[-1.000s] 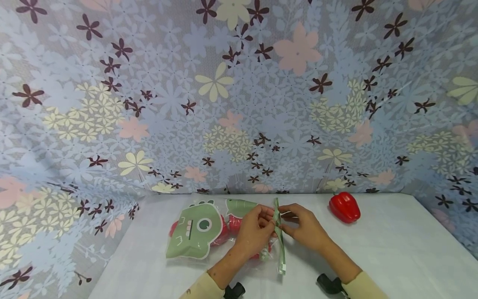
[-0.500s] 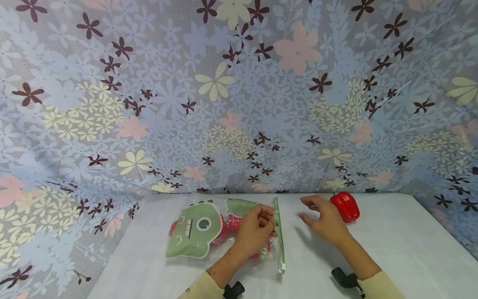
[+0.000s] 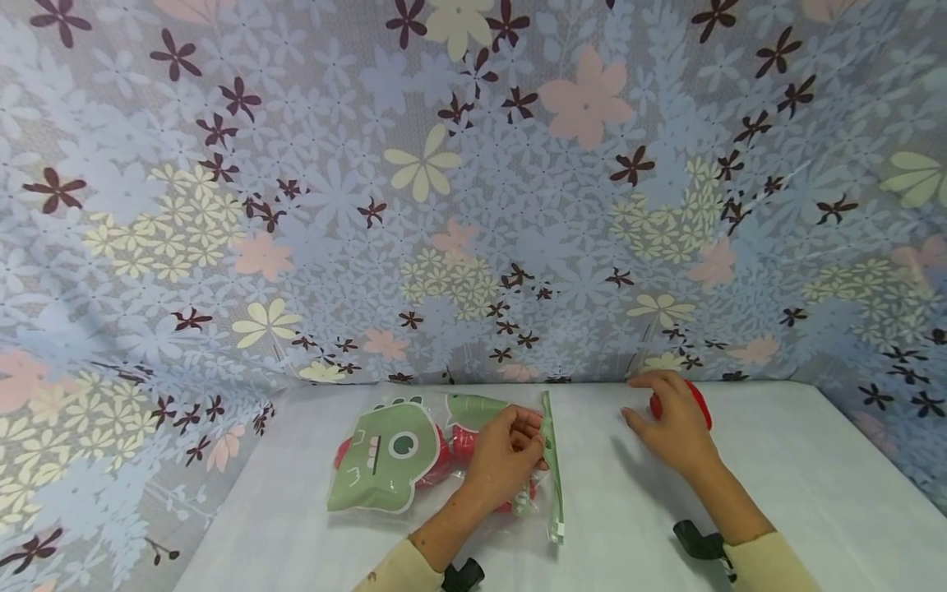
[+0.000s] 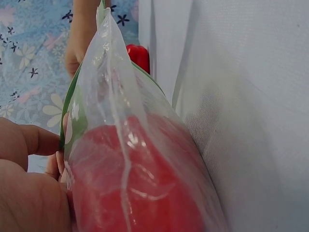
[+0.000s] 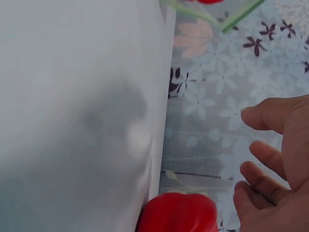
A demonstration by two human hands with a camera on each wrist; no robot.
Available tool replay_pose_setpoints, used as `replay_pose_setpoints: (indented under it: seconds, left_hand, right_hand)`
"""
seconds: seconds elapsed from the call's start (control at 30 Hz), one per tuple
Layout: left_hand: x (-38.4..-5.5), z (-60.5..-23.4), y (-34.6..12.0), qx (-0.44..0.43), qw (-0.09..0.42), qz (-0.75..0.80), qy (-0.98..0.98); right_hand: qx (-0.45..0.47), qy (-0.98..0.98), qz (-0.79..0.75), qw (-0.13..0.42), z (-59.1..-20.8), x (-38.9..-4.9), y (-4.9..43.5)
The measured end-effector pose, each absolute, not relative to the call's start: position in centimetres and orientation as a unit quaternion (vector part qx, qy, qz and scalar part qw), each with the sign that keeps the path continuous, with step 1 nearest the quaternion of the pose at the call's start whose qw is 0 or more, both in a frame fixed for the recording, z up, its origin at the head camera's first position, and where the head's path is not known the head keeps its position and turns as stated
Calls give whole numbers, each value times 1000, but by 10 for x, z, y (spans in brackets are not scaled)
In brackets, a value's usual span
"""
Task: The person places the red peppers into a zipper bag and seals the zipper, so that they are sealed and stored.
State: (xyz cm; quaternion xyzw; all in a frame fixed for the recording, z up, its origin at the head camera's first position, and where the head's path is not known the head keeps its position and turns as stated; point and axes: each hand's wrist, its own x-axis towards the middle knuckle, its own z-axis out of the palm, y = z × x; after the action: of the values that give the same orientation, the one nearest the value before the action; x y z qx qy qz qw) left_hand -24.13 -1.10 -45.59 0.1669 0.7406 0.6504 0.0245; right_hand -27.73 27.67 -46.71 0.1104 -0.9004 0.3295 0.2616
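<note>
A clear zip bag (image 3: 370, 485) with a green dinosaur print lies on the white table, its green-edged mouth facing right. Red things (image 4: 140, 179) show through the plastic. My left hand (image 3: 503, 456) pinches the bag near its mouth between thumb and fingers; in the left wrist view the green rims stand apart. My right hand (image 3: 676, 423) is at the right, thumb and fingers spread, with nothing between them. It partly covers a red bell pepper (image 3: 699, 403) in the head view. The right wrist view shows that pepper (image 5: 178, 212) below the fingers and apart from them.
A white cloth covers the table (image 3: 799, 477). Behind it hangs a floral cloth (image 3: 473, 205), which meets the table's far edge. Black wrist mounts (image 3: 462, 575) show at both forearms near the front.
My right hand has let go of the bag's mouth and moved right, to the bell pepper. The left hand keeps its hold on the bag, which lies as before.
</note>
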Motion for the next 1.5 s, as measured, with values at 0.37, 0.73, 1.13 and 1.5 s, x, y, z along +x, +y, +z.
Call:
replay_pose_setpoints:
  seconds: [0.37, 0.73, 1.13, 1.5]
  left_hand:
    - [-241, -456, -11, 166, 21, 648, 743]
    - [-240, -457, -11, 173, 28, 653, 737]
    - [-240, -457, -11, 176, 24, 649, 740]
    - [-241, -457, -11, 176, 23, 648, 741]
  right_hand:
    - [79, -895, 310, 312, -476, -283, 302]
    - [0, -927, 291, 237, -487, -288, 322]
    - [-25, -940, 286, 183, -492, -289, 329]
    - [-32, -936, 299, 181, -492, -289, 328]
